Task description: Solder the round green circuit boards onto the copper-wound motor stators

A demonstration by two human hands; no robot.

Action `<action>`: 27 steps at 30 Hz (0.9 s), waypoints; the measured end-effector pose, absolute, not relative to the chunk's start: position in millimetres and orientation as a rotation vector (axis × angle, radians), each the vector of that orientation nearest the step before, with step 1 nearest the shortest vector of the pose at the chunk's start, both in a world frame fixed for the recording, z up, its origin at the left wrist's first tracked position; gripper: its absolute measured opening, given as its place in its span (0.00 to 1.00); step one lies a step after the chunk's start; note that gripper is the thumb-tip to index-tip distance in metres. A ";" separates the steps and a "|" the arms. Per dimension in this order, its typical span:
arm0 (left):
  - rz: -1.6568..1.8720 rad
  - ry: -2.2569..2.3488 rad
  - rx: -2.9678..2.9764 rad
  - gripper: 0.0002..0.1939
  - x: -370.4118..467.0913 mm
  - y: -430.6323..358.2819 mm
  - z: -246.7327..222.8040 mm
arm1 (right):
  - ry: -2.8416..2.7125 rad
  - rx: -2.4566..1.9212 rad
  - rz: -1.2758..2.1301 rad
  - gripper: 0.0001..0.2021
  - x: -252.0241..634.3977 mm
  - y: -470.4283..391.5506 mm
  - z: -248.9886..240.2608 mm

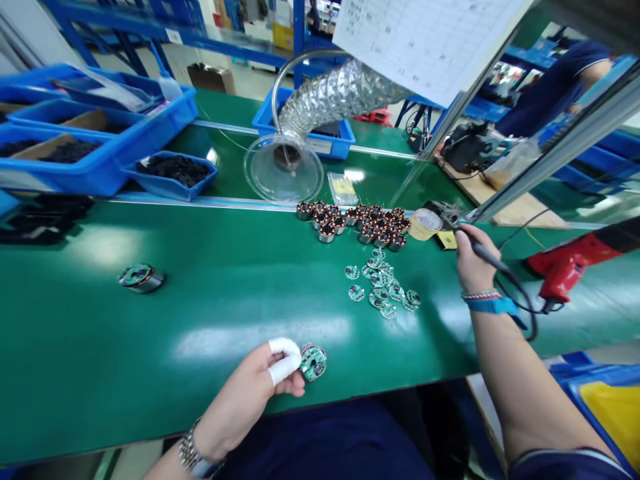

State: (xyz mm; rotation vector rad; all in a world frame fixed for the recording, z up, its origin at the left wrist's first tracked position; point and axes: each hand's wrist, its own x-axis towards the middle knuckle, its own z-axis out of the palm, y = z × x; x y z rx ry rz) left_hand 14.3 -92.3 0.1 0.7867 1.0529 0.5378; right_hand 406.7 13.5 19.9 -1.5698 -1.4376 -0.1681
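Near the table's front edge, my left hand point(267, 373) pinches a motor stator with a round green circuit board point(314, 363) on its face; white covers wrap two of its fingertips. My right hand point(477, 259) is wrapped round a soldering iron point(484, 253) at the right, its front end by a metal holder point(449, 212). Beside the holder sits a round tub point(425, 223). Copper-wound stators point(383, 227) stand grouped at mid-table, with loose round circuit boards point(380, 280) scattered in front of them. Another stator with a board on it point(141, 277) lies alone at left.
A clear fume hood point(283, 170) on a silver duct point(345, 93) stands behind the stators. Blue bins point(170, 175) with black parts fill the back left. A red heat gun point(575, 263) lies at right, near the iron's cable. A paper sheet point(425, 40) hangs above.
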 end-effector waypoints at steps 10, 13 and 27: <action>0.632 1.060 0.713 0.08 21.6 -95.3 0.4 | -1.489 -1.507 -0.006 0.10 313.7 -40.4 29.6; 0.718 1.082 0.628 0.08 28.5 -100.6 -0.7 | -1.879 -1.322 0.242 0.08 258.5 -86.6 25.4; 0.815 1.075 0.588 0.08 38.2 -104.4 -5.3 | -2.073 -1.172 0.614 0.16 206.7 -101.7 -8.9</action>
